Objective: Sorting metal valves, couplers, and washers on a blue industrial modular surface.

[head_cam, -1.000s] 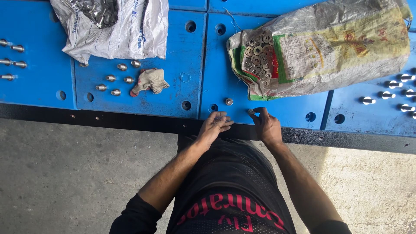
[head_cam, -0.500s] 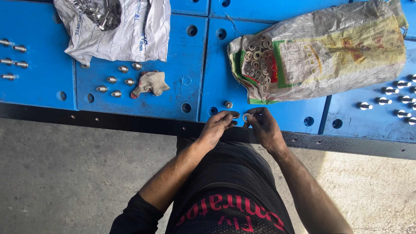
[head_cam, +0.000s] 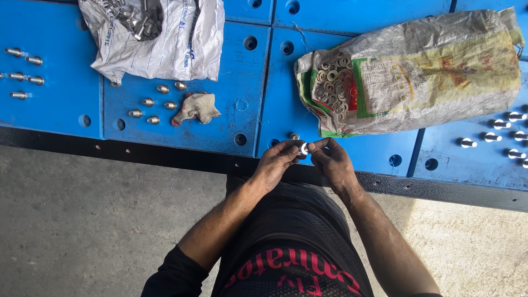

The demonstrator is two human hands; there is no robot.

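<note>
My left hand and my right hand meet at the near edge of the blue metal table. Their fingertips pinch a small shiny metal washer between them. Just beyond the fingers a short metal bolt stands on the table. Behind it lies an open woven sack with several metal washers spilling at its mouth.
A white sack of bolts lies at the back left. Several bolts stand near a crumpled work glove. More bolts stand at the far left and far right. Round holes dot the table. Concrete floor lies below.
Both hands have lifted from the table's edge and come together, now holding a washer between the fingertips. The view has shifted slightly.
</note>
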